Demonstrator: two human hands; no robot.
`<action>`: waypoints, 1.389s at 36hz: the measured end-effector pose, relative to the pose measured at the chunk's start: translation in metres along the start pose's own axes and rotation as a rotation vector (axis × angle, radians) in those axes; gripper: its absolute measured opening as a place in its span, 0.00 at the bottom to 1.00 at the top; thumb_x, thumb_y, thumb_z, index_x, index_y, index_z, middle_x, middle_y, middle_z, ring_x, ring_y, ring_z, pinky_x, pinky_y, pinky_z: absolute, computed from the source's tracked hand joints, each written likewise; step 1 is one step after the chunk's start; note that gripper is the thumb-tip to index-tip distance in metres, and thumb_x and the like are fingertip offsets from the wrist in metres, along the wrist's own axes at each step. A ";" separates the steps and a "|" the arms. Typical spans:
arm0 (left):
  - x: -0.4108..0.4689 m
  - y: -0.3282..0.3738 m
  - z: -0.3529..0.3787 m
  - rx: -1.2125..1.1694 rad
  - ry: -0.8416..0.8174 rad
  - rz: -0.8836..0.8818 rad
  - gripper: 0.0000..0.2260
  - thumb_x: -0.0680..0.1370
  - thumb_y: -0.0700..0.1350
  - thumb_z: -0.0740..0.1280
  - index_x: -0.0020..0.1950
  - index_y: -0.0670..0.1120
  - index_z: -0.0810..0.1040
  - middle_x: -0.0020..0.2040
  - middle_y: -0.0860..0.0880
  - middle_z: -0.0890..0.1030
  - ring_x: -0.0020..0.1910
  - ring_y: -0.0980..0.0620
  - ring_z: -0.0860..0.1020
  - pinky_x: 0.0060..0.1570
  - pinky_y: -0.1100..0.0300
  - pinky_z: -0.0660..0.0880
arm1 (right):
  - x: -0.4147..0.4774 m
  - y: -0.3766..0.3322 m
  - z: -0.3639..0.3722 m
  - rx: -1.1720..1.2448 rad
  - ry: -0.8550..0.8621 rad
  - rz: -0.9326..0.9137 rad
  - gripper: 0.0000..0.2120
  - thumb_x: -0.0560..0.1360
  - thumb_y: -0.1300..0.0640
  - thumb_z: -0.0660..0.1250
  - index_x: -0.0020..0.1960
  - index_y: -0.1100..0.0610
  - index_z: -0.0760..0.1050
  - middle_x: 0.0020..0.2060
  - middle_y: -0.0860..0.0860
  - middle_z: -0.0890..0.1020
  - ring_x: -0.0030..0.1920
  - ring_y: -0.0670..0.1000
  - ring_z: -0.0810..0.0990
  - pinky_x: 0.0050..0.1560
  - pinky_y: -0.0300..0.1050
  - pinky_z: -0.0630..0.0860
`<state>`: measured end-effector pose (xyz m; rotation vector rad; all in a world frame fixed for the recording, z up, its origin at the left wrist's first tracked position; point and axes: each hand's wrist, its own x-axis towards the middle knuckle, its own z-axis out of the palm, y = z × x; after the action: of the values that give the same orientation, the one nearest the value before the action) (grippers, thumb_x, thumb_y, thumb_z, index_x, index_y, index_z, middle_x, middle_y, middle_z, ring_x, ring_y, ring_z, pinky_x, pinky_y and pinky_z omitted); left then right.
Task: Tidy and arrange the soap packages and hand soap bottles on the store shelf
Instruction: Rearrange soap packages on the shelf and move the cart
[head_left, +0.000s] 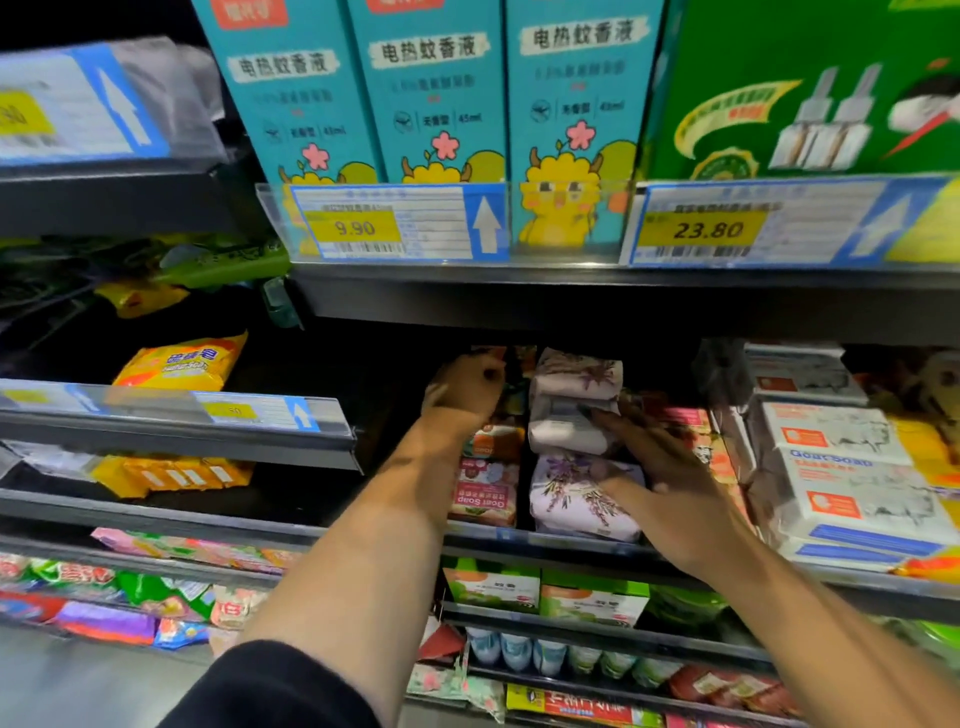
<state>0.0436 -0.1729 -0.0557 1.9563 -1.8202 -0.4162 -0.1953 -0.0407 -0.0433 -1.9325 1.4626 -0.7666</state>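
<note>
While left hand (465, 387) reaches deep, grip curled, hold unclear, right hand (660, 467) spread against lavender soap packs (576, 374)

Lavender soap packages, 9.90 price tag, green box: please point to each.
lavender soap packages (566, 499): head view, front pack's wrapper
9.90 price tag (355, 227): head view, yellow field
green box (737, 57): head view, front face

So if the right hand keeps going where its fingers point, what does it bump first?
The right hand points at the lavender soap packages; it would likely meet the middle one first, and may already touch it.
</note>
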 end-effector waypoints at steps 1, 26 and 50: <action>-0.004 0.000 0.001 0.051 -0.004 0.001 0.14 0.82 0.49 0.60 0.65 0.53 0.80 0.66 0.47 0.79 0.63 0.43 0.77 0.63 0.55 0.72 | 0.000 0.000 0.000 0.001 0.001 0.005 0.26 0.76 0.40 0.66 0.69 0.24 0.61 0.76 0.33 0.59 0.76 0.39 0.57 0.75 0.43 0.59; -0.126 0.066 0.006 0.095 -0.163 0.297 0.23 0.84 0.55 0.55 0.79 0.56 0.60 0.77 0.51 0.65 0.77 0.48 0.61 0.73 0.55 0.59 | 0.006 -0.013 -0.012 0.012 0.175 0.070 0.11 0.84 0.59 0.57 0.65 0.51 0.71 0.54 0.43 0.77 0.55 0.39 0.77 0.45 0.18 0.65; -0.127 0.067 0.025 0.221 -0.001 0.383 0.30 0.78 0.58 0.47 0.78 0.53 0.65 0.79 0.49 0.63 0.78 0.45 0.61 0.72 0.44 0.65 | 0.068 -0.008 -0.091 -0.846 -0.431 0.219 0.44 0.71 0.48 0.76 0.80 0.47 0.56 0.75 0.55 0.67 0.72 0.60 0.68 0.71 0.51 0.67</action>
<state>-0.0382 -0.0519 -0.0525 1.6768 -2.2594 -0.0962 -0.2422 -0.1151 0.0286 -2.2441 1.8169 0.4418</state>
